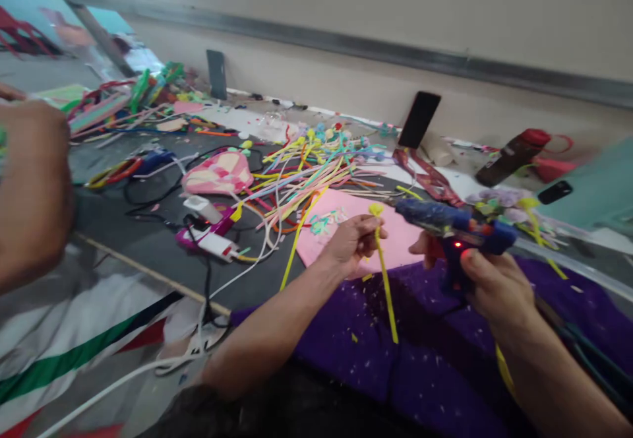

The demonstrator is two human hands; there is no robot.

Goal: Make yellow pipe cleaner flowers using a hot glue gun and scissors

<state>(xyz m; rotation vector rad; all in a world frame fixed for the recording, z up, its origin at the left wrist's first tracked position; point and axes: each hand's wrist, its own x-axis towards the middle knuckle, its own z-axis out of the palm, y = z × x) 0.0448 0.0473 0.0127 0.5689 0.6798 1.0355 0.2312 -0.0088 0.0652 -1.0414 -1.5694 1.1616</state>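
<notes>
Between the thumb and fingers of my left hand [353, 243] is a yellow pipe cleaner [388, 293], its curled, flower-like head upward and its stem hanging down. My right hand [497, 286] grips a blue hot glue gun [462, 227] by the handle, and a small red light glows on its side. The gun's nozzle points left, a short gap from the yellow head. Beneath my left hand lies a pink sheet [321, 250] with small green and pale bits [326, 221] on it. Purple cloth [341, 345] specked with scraps spreads below both hands.
Bundled pipe cleaners [316, 167] cross the dark table behind a purple power strip [217, 230] with white plugs and cables. A phone [419, 119] leans near a dark bottle [514, 157]. Finished-looking lilac flowers [509, 204] lie at right. Another person's arm [32, 187] enters at left.
</notes>
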